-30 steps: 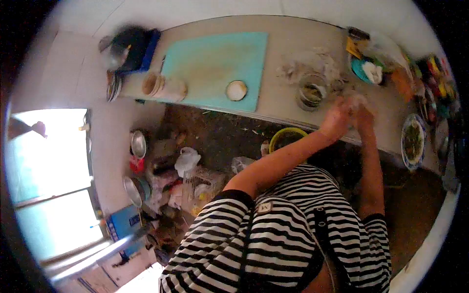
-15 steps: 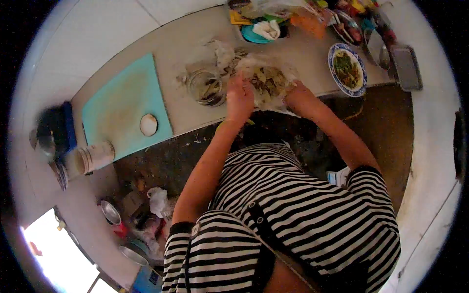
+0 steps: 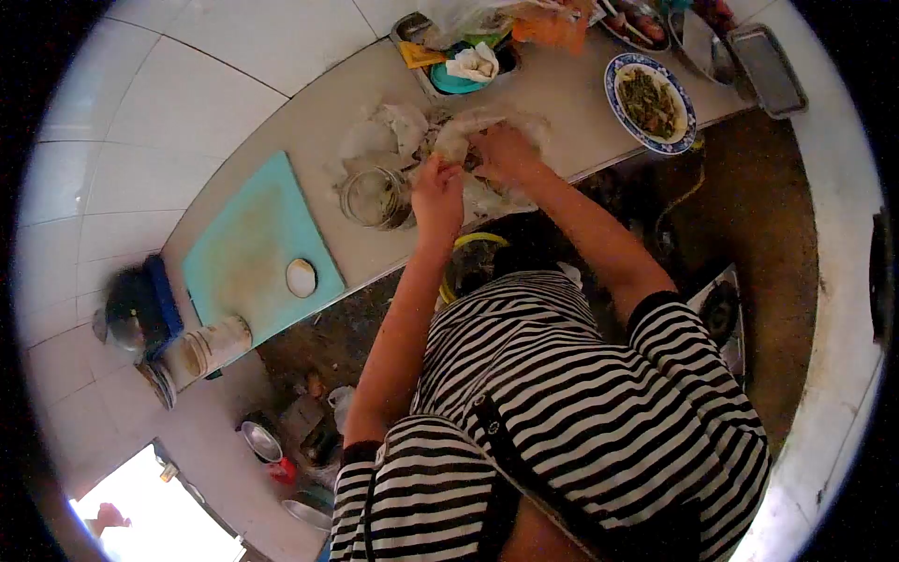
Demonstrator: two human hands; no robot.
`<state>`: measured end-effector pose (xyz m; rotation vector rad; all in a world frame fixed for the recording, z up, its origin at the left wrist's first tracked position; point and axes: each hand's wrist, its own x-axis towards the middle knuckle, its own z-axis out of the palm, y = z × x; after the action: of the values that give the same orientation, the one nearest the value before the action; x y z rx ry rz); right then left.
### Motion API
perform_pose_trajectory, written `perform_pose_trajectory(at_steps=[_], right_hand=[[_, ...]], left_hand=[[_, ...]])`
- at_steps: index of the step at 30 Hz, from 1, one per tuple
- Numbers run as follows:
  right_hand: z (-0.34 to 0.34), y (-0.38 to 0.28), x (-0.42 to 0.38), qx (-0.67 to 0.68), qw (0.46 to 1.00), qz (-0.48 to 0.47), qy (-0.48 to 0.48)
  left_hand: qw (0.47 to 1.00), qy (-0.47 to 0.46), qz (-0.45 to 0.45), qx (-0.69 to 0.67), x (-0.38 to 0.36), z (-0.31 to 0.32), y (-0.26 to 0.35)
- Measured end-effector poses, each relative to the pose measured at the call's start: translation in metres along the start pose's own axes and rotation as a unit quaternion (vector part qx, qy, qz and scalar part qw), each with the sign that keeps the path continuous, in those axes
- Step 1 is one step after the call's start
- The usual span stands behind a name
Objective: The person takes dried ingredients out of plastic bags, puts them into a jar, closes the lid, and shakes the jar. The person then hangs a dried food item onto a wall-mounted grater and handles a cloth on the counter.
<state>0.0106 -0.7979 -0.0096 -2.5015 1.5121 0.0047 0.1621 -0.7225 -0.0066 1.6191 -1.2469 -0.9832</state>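
A clear plastic bag [image 3: 526, 124] holding dried leaves lies near the counter's front edge. My left hand [image 3: 437, 199] is at its left side, thumb and fingers closed on the rim of the bag. My right hand [image 3: 508, 155] reaches into the bag's mouth, palm down, its fingertips hidden by the plastic and leaves. Left of my left hand stands an open glass jar [image 3: 373, 199] with a little dark content inside. More crumpled plastic [image 3: 398, 128] lies behind the jar.
On the left of the counter [image 3: 328, 108] lies a turquoise cutting board [image 3: 253, 234] with a small round lid [image 3: 301, 278]. A blue-rimmed plate [image 3: 691, 112] of cooked greens sits at the right, near a metal tray [image 3: 768, 70]. A teal bowl [image 3: 456, 82] is at the back.
My right hand has moved left from the bag's right edge into its mouth. My left hand has closed at the bag's rim. The whole view has shifted and turned slightly.
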Motion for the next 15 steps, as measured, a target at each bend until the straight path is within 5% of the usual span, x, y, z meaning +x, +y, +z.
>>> perform_pose_trajectory(at_steps=[2, 6, 8, 15], right_hand=[[0.032, -0.001, 0.004, -0.048, 0.997, 0.016, 0.053], [0.051, 0.023, 0.015, 0.087, 0.996, 0.029, 0.006], [0.04, 0.037, 0.01, 0.189, 0.982, 0.021, -0.018], [0.0, 0.048, 0.002, 0.177, 0.984, 0.007, 0.034]], left_hand=[[1.0, 0.01, 0.012, -0.021, 0.0, 0.001, -0.003], [0.998, 0.001, 0.004, 0.07, 0.0, -0.005, 0.008], [0.998, 0.014, 0.015, 0.062, 0.001, -0.005, 0.011], [0.996, -0.002, 0.01, 0.09, 0.002, -0.007, 0.019]])
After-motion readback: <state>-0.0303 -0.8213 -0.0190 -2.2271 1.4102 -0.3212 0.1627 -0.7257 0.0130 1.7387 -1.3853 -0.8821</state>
